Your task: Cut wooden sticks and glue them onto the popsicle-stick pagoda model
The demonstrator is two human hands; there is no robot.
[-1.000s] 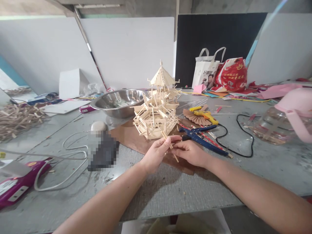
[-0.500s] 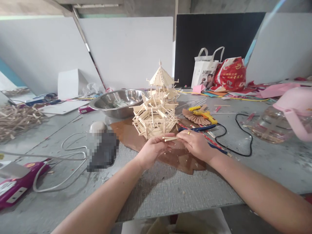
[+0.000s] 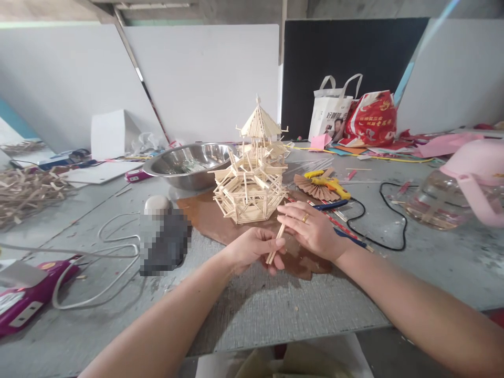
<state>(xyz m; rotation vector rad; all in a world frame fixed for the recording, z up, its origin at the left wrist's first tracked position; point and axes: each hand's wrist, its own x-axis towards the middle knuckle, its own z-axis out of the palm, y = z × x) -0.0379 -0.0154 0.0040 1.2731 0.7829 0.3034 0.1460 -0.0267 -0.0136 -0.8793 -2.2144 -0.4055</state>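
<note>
The grey table (image 3: 275, 315) lies bare along its near edge, while the round steel bowl (image 3: 189, 165) and the tiered pagoda model of pale wooden sticks (image 3: 250, 184) close off the far side. Just before the model, the left hand (image 3: 254, 249) pinches a few thin pale wooden sticks (image 3: 275, 244). The right hand (image 3: 311, 231) lies stretched over their upper end, and it is unclear whether it grips them.

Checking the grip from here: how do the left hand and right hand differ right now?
The left hand is curled, its fingers closed round the lower end of the thin wooden sticks; the right hand lies palm down with fingers stretched over their upper end. The right hand wears a ring; the left shows none. Both are bare and meet over the brown sheet before the stick model.
</note>
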